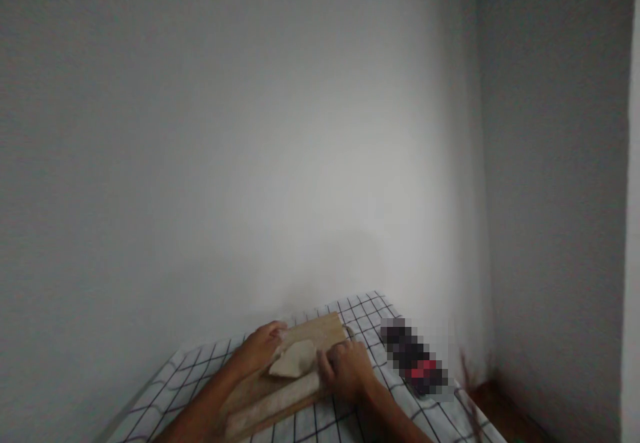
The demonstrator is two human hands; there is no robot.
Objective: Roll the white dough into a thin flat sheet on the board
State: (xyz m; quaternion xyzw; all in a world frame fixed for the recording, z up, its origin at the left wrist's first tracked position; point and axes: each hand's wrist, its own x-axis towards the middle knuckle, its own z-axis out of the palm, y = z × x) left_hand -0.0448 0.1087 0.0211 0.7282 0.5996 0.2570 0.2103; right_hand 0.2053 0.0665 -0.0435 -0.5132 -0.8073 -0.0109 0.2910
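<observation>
A flat, pale piece of dough lies on a wooden board. Along the board's near side rests a light, floury rolling pin, slanting from lower left to upper right. My right hand is closed at the pin's right end, fingers curled, just beside the dough's right edge. My left hand is at the board's far left side, next to the dough's left edge. Its fingers stretch forward, and what lies under them is hidden.
A white cloth with dark grid lines covers the table. Right of the board is a pixelated dark and red item, its kind unclear. A pale wall rises behind the table, and another wall stands at right.
</observation>
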